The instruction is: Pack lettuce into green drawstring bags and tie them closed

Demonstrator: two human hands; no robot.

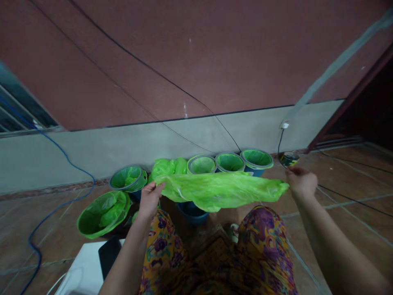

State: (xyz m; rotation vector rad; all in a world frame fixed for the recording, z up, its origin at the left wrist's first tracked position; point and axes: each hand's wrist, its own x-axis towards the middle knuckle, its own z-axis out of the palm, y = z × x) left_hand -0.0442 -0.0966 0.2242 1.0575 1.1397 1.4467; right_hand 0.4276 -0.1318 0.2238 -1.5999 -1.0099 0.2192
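A bright green plastic bag (221, 190) stretches sideways in the air between my hands, over my knees. My left hand (150, 198) pinches its left end between thumb and fingers. At the other end, my right hand (303, 183) is closed by the bag's gathered tip; its fingertips are partly hidden. Below the bag is a dark blue bucket (193, 214), partly covered by it. Behind the bag, green-lined buckets stand along the wall, among them one in the middle (230, 162) and one on the right (257, 158).
Two more green-lined buckets, one near the wall (127, 179) and a wider one (102, 215), stand at left. Bunched green bags (167, 167) lie between buckets. A phone (109, 256) rests on a white surface (86, 268). A blue cable (67, 157) and a small can (289, 159) are nearby.
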